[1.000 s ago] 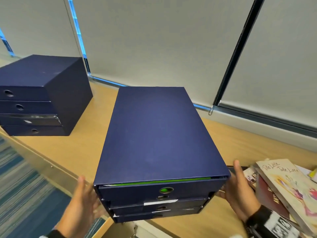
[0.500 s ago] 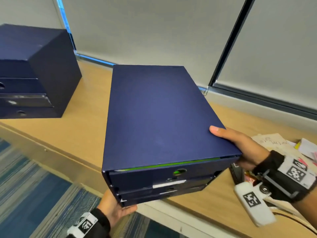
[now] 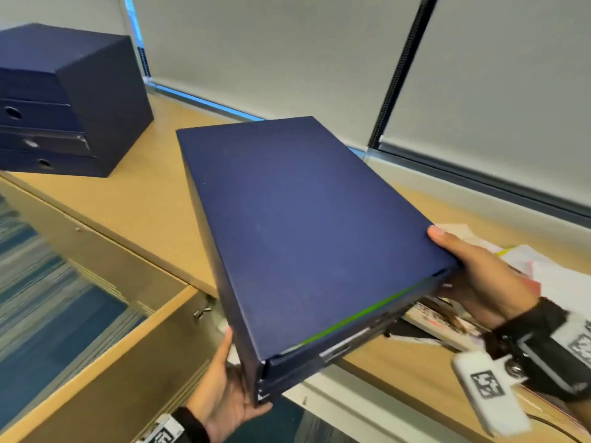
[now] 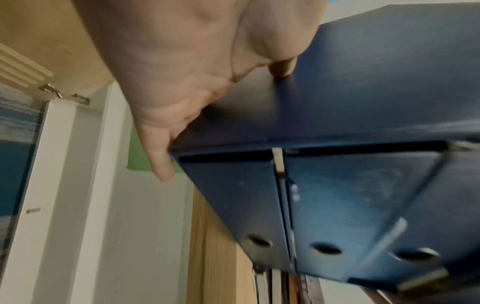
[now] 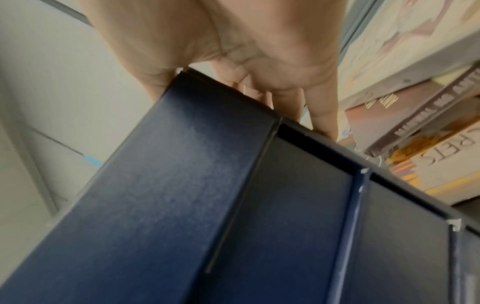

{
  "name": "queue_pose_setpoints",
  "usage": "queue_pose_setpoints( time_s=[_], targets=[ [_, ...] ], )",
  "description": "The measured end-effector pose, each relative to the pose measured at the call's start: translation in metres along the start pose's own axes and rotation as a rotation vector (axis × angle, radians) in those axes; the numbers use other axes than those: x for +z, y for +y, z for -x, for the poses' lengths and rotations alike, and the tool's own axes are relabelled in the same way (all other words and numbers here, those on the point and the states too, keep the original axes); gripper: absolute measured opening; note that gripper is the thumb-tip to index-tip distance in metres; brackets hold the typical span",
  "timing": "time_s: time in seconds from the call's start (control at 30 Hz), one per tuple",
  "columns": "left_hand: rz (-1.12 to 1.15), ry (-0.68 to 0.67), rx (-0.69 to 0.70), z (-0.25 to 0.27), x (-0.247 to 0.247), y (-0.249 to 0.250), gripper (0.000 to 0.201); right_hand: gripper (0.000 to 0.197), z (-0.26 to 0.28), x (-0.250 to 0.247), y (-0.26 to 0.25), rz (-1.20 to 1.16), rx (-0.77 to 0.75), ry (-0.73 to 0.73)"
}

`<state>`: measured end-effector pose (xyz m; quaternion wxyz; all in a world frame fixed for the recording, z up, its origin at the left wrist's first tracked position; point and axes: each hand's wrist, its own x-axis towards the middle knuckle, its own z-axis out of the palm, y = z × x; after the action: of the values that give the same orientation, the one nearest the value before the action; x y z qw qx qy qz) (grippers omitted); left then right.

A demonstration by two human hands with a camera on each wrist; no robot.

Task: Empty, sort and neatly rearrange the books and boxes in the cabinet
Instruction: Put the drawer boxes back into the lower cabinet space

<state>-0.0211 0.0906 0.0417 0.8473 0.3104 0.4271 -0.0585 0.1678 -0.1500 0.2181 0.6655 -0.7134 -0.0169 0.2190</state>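
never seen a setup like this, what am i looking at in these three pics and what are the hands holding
No machine here: a person wears three cameras, one on the head and one on each wrist. The wide picture is the head view, looking down at both hands. The other two look along each hand from the wrist, so the skin fills the top of the picture.

Both hands carry a dark blue drawer box, tilted, above a wooden countertop. The left hand supports its near bottom corner; the right hand grips its right edge, thumb on top. The left wrist view shows the box's drawer fronts with round finger holes.

On the countertop, a second blue drawer box stands far left, and a pile of books and papers lies on the right.
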Motion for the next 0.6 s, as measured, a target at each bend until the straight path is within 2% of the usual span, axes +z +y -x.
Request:
queue_pose_setpoints(
  time_s=[0.1,0.2,0.27,0.33,0.4,0.53,0.6],
  targets=[
    [-0.026,-0.034,0.131,0.003,0.012,0.031,0.061,0.032,-0.001,0.002,0.004,0.096,-0.069,0.064],
    [-0.057,0.063,0.152,-0.018,0.009,0.083,0.064,0.038,-0.002,0.004,0.007,0.137,-0.087,0.111],
    [-0.178,0.071,0.144,-0.034,0.004,0.123,0.06,0.037,0.001,0.006,0.008,0.115,-0.089,0.127],
    [-0.309,0.081,0.095,-0.068,-0.017,0.144,0.07,0.034,0.002,0.01,0.008,0.095,-0.085,0.157],
    [-0.357,0.044,0.058,-0.085,-0.031,0.145,0.08,0.03,0.004,0.015,0.009,0.073,-0.079,0.184],
    [-0.4,-0.004,0.001,-0.06,-0.023,0.121,0.099,0.026,0.011,0.015,0.01,-0.011,-0.045,0.228],
    [-0.395,-0.057,-0.045,-0.046,-0.033,0.109,0.096,0.019,0.02,0.008,0.012,-0.044,-0.057,0.257]
  ],
)
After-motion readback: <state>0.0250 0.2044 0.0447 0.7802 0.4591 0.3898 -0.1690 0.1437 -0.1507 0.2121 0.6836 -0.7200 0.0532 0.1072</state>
